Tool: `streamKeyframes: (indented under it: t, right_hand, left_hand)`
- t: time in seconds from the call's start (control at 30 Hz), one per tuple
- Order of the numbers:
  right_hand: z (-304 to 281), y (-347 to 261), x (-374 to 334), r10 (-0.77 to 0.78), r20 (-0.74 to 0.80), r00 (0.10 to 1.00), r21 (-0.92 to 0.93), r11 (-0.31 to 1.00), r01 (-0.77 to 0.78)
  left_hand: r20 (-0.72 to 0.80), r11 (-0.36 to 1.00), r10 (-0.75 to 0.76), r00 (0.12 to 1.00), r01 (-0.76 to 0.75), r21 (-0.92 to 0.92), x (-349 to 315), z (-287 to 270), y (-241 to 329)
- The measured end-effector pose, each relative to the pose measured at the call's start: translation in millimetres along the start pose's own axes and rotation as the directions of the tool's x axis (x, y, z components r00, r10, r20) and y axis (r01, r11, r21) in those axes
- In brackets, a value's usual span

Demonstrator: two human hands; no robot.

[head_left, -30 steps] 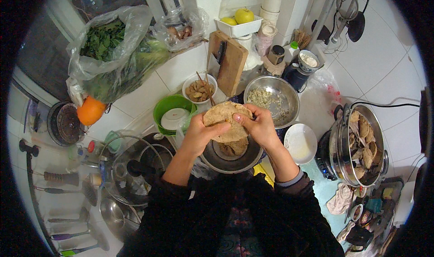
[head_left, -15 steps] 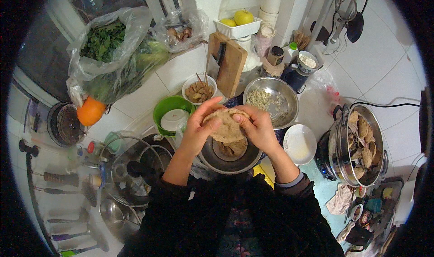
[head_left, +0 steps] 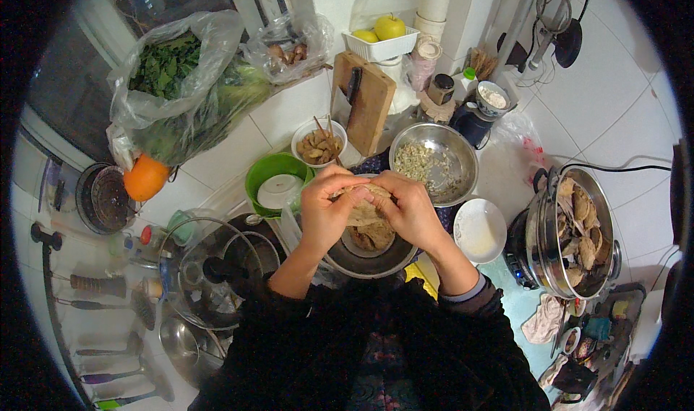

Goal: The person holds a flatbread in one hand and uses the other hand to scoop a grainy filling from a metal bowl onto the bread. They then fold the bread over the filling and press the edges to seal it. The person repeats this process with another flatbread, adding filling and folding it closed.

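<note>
Head view — my left hand [head_left: 322, 216] and right hand [head_left: 416, 212], fingers [head_left: 391, 207] holding dough [head_left: 369, 216] over the bowl [head_left: 406, 253], should pinch evenly — gently

White tiled walls [head_left: 622, 104] flank a dark window [head_left: 69, 93] and a pale upright pipe [head_left: 436, 0]

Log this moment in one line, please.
left hand: holding dough piece | right hand: holding same piece | beneath: grey bowl with more dough | alongside: white bowl
</note>
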State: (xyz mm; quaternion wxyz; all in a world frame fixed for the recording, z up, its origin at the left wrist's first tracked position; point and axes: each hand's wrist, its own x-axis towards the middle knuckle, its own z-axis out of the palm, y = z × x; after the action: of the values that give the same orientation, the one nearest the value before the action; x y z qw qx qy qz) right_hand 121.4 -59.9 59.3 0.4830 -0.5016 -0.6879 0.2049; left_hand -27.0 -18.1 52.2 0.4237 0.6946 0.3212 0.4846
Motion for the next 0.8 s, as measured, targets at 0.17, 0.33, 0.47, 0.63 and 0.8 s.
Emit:
streamKeyframes:
  t: [0.17, 0.33, 0.47, 0.63, 0.8]
  right_hand:
    - [2, -3, -4, 0.132, -0.01, 0.991, 0.124, 0.984, -0.129]
    - [1, 5, -6, 0.114, -0.085, 0.99, 0.001, 0.993, -0.114]
    - [3, 7, -3, 0.049, -0.098, 0.994, -0.062, 0.997, -0.056]
    - [-1, 0, -4, 0.135, -0.03, 0.99, -0.008, 0.991, -0.135]
    - [-6, 4, -4, 0.178, 0.017, 0.984, 0.155, 0.972, -0.178]
  left_hand:
    - [-0.068, 0.998, 0.01, 0.998, -0.005, 0.067, 2, -2, -4]
    - [0.022, 0.995, 0.018, 1.0, -0.015, -0.097, 3, 2, 1]
    - [0.112, 0.995, 0.092, 0.989, -0.095, 0.024, 4, 1, 2]
    - [0.047, 0.999, 0.045, 0.998, -0.046, 0.016, 3, 2, -4]
    - [0.045, 0.963, -0.178, 0.983, 0.184, -0.199, 0, -1, -8]
